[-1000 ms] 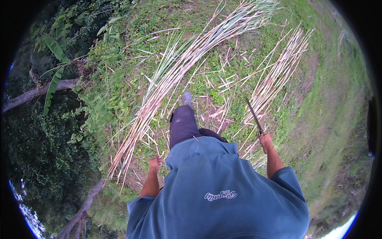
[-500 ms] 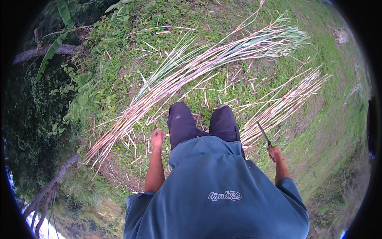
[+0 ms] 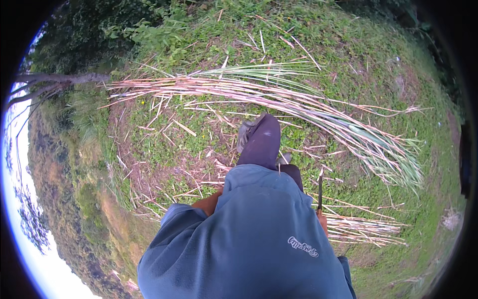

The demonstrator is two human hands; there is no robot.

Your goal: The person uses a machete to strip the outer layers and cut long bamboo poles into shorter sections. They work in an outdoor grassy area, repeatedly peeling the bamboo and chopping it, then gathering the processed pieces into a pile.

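Note:
My right hand (image 3: 322, 222), partly behind my shirt, is closed round the handle of a long-bladed knife (image 3: 320, 192). The dark blade points away from me, just left of a smaller bundle of cut stalks (image 3: 363, 228) on the ground. My left hand (image 3: 218, 192) is close against my left side; the shirt hides most of it, and its fingers do not show. Ahead of my feet lies a large bundle of long cane-like stalks (image 3: 239, 90), pale and pinkish at the left end, with green leafy tops at the right.
Short cut pieces of stalk (image 3: 185, 128) are strewn over the grassy ground (image 3: 348, 74). A bare branching trunk (image 3: 59, 79) stands at the far left, before a slope with bushes (image 3: 64, 174). Dark shrubs (image 3: 104, 37) border the grass at the upper left.
My body has turned to the left, so both bundles have swung round in the view. My left hand has drawn in against my side. The knife remains in my right hand, closer to my body.

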